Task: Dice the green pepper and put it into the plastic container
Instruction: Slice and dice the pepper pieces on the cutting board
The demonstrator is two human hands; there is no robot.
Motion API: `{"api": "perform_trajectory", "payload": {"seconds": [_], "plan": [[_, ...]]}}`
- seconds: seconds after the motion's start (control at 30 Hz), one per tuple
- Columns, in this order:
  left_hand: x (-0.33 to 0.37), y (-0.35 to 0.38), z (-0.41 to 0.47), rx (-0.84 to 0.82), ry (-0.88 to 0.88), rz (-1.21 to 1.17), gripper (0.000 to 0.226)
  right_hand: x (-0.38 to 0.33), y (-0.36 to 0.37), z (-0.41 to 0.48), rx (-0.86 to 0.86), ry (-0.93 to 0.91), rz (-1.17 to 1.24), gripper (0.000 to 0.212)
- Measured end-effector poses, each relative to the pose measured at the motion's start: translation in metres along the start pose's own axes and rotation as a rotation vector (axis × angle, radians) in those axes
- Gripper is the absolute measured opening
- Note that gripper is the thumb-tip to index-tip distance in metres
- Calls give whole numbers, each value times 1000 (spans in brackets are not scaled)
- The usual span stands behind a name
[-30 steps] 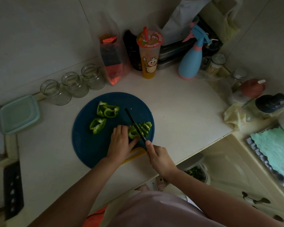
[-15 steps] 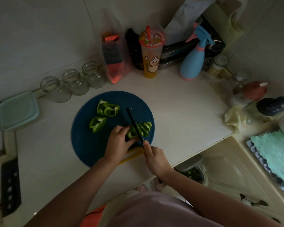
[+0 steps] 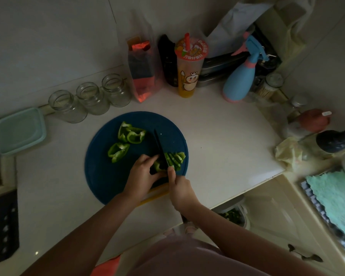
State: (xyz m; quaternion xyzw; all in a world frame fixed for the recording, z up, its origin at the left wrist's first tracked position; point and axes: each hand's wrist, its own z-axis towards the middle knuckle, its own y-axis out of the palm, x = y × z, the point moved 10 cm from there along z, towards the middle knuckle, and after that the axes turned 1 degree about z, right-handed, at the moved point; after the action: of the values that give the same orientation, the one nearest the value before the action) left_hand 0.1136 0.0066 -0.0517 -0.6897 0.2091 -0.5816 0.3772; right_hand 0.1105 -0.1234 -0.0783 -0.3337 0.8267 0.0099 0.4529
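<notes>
- The green pepper lies in parts on the round blue cutting board [image 3: 108, 176], which sits on the white counter [image 3: 227, 146]. There is a far chunk [image 3: 131, 134] and a near chunk [image 3: 119, 151] on the board's left half, and a row of cut strips [image 3: 176, 157] sits by its right edge.
- The left hand [image 3: 141, 172] has its fingers [image 3: 147, 158] curled down onto the held pepper piece [image 3: 157, 166], pinning it to the board just left of the blade.
- The right hand [image 3: 179, 188] is wrapped round the handle of the knife [image 3: 159, 146], with the forefinger stretched along the top. The dark blade runs away from the body, between the held piece and the strips.
- The pepper is likely light, hollow and crisp. Its glossy skin looks slippery, while the pale inner side should grip better.
- The curved wall will probably rock or spring under pressure, so it is best pressed flat and held from above, with the fingertips tucked back from the edge.
- The strips are thin and loose and would scatter if pinched one at a time. Bunching them for the crosswise cuts, then scooping the dice, seems safer.
- A teal lidded container [image 3: 20, 131] stands at the counter's left end, well apart from the board. A clear tub [image 3: 233, 215] with something green inside shows below the counter's edge. I cannot tell which one is meant.
</notes>
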Motion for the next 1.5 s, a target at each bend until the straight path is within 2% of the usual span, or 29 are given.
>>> {"api": "perform_trajectory", "payload": {"seconds": [0.23, 0.57, 0.73, 1.07, 1.4, 1.5], "plan": [[2, -5, -8, 31, 8, -17, 57, 10, -9, 9, 100, 40, 204, 60], [-5, -9, -9, 75, -112, -145, 51, 23, -12, -12, -65, 74, 229, 56], [-10, -5, -7, 48, -177, -227, 48, 22, -13, -18, -95, 67, 212, 56], [-10, -3, -8, 50, -170, -235, 47, 20, -13, -22, -108, 54, 236, 56], [-7, -4, -8, 39, -173, -203, 50, 20, -13, -22, -75, 1, 109, 60], [-3, -5, -11, 36, -124, -157, 51, 18, -11, -22, -58, -28, 89, 61]]}}
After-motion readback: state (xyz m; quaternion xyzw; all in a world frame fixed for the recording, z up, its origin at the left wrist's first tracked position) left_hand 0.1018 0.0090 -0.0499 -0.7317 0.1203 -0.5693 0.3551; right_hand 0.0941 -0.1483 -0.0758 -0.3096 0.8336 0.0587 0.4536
